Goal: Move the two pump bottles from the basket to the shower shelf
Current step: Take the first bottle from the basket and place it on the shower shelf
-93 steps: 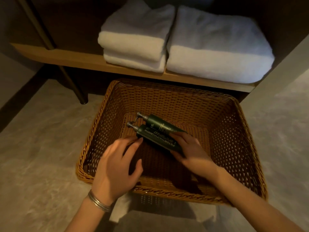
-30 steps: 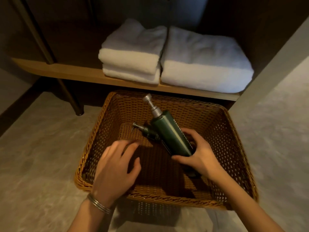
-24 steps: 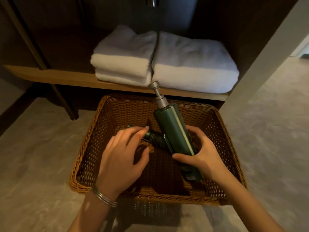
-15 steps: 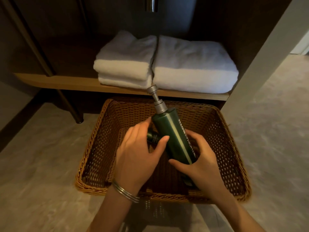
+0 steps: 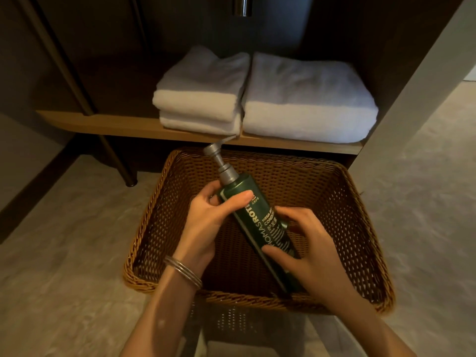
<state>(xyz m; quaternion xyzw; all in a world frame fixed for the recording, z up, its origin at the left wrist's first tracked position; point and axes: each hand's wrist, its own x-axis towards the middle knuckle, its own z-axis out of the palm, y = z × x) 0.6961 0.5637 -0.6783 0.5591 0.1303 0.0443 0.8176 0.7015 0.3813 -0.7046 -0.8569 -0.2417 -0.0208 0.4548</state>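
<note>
one green pump bottle (image 5: 257,222) lies diagonally between both hands, pump up-left; left hand (image 5: 206,222) wraps its shoulder, right hand (image 5: 314,256) clasps its base. second bottle unseen.

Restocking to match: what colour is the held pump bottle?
Dark green bottle with pale lettering and a grey metallic pump; head view.

The second pump bottle is out of sight behind both hands; a metal pipe (image 5: 242,6) is cropped at the top edge.

Both forearms are bare, with thin silver bangles (image 5: 183,271) circling the left wrist.
</note>
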